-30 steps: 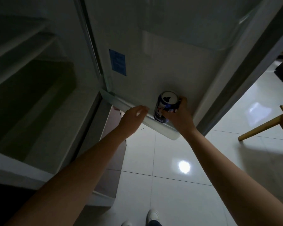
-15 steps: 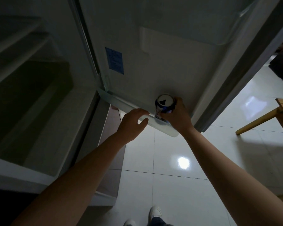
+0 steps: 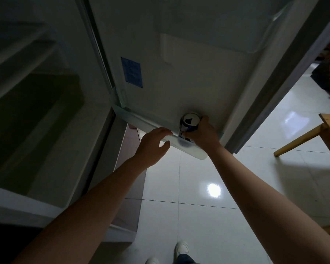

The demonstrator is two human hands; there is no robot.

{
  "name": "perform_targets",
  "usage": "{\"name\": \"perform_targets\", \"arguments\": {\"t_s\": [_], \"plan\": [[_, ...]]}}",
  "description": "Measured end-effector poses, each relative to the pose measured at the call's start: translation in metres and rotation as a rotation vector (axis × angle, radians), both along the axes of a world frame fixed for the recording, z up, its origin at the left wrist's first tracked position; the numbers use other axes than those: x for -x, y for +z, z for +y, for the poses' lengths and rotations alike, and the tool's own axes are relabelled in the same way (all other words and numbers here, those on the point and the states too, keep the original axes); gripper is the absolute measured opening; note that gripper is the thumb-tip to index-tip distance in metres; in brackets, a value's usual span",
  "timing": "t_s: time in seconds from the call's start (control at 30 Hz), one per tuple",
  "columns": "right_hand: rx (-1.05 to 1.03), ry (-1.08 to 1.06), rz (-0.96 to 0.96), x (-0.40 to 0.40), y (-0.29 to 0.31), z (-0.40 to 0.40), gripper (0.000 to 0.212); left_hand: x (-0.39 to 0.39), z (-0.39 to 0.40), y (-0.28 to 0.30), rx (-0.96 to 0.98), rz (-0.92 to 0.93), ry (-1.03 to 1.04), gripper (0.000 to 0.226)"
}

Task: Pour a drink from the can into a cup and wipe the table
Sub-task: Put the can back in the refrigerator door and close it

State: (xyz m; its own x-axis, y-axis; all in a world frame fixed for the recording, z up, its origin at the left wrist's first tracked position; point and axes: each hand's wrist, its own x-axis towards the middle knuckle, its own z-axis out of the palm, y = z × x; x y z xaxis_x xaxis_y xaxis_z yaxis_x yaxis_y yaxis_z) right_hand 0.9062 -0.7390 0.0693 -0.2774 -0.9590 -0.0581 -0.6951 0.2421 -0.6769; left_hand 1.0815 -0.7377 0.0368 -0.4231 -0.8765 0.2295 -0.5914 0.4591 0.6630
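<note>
A blue and white drink can (image 3: 189,123) stands in the clear bottom shelf (image 3: 189,149) of the open fridge door (image 3: 179,73). My right hand (image 3: 203,135) grips the can from its right side, fingers curled round it. My left hand (image 3: 153,144) hovers just left of the can at the shelf's rim, fingers loosely bent, holding nothing. No cup or cloth is in view.
The open fridge interior (image 3: 36,121) with dark shelves fills the left. A wooden table leg and corner (image 3: 312,134) stand on the glossy tiled floor (image 3: 208,206) at the right. My shoes (image 3: 181,248) show at the bottom.
The can has sunk lower into the door shelf with my right hand round it. My left hand has curled a little and drawn slightly toward me.
</note>
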Motion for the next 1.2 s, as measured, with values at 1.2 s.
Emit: {"name": "perform_targets", "arguments": {"t_s": [1.2], "plan": [[0.466,-0.124,0.240,0.100,0.004,0.117,0.051,0.024,0.036,0.002,0.103,-0.570,0.134,0.056]]}}
